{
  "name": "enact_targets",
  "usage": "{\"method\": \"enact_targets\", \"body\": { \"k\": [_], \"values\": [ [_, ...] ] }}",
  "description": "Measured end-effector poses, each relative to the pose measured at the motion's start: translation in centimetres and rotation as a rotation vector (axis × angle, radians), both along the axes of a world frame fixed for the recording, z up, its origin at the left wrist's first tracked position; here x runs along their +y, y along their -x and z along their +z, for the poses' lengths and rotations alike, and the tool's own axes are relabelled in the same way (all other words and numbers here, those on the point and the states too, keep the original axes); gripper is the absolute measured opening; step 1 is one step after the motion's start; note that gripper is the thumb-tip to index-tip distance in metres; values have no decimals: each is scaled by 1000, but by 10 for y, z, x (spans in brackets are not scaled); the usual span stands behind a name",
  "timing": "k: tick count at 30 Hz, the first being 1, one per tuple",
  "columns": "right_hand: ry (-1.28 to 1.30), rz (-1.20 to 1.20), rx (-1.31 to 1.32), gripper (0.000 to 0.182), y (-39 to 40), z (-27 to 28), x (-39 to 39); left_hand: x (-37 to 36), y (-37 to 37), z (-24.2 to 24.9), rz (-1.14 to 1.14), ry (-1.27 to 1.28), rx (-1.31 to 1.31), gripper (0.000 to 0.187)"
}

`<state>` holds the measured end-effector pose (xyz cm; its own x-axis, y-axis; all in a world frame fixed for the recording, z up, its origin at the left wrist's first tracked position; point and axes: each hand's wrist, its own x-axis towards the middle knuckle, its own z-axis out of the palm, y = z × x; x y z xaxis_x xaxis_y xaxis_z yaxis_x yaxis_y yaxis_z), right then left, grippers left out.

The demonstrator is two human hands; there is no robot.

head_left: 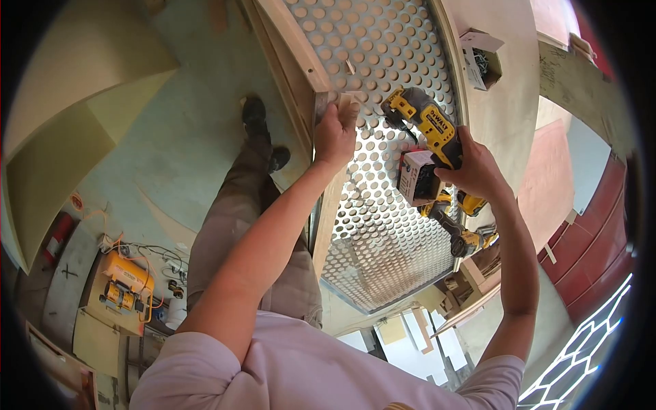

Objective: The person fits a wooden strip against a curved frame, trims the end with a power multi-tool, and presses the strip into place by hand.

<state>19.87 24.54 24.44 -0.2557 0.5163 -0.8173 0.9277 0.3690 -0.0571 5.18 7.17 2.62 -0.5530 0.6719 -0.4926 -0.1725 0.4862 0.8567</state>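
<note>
My left hand (pixel 335 137) is closed, thumb and fingers pinching a small wooden piece (pixel 346 102) at the corner of a wooden frame (pixel 307 65). My right hand (pixel 475 167) is wrapped round the body of a yellow-and-black DeWalt oscillating multi-tool (pixel 434 126). The tool's head points left toward the wooden piece, above a perforated metal sheet (pixel 376 253). Just below the tool, a small open box of dark screws (pixel 415 176) rests on the sheet. A second yellow-and-black power tool (pixel 468 240) lies below my right hand, partly hidden by it.
Another open box of screws (pixel 482 61) stands on a plywood surface (pixel 509 102) at upper right. A wood chip (pixel 350 66) lies on the perforated sheet. On the floor at lower left is an orange machine (pixel 126 277) among cables. A large curved panel (pixel 75 75) rises at upper left.
</note>
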Motion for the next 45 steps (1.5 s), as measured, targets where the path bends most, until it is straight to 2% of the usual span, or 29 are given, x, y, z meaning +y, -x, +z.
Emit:
{"method": "enact_targets", "body": {
  "k": [4, 7, 10, 19, 22, 26, 33, 45],
  "values": [
    [-2, 8, 29, 71, -4, -4, 5, 4, 3, 12, 25, -30, 111, 64],
    [-17, 36, 74, 71, -3, -3, 14, 3, 3, 6, -21, 53, 89, 66],
    [-96, 217, 77, 71, -5, -6, 32, 4, 1, 8, -18, 69, 157, 69],
    [-126, 462, -13, 67, 29, -4, 88, 17, -2, 11, 17, 241, 142, 78],
    [-185, 559, 98, 65, 29, -13, 103, 20, -3, 11, 1, 292, 140, 80],
    [-261, 704, 31, 74, 47, -9, 108, 21, 1, 17, -38, 273, 127, 87],
    [-265, 804, -32, 80, 63, -12, 114, 21, 3, 22, -45, 255, 95, 85],
    [-254, 792, -40, 80, 70, -10, 116, 20, 2, 19, -75, 256, 90, 82]
  ]
}}
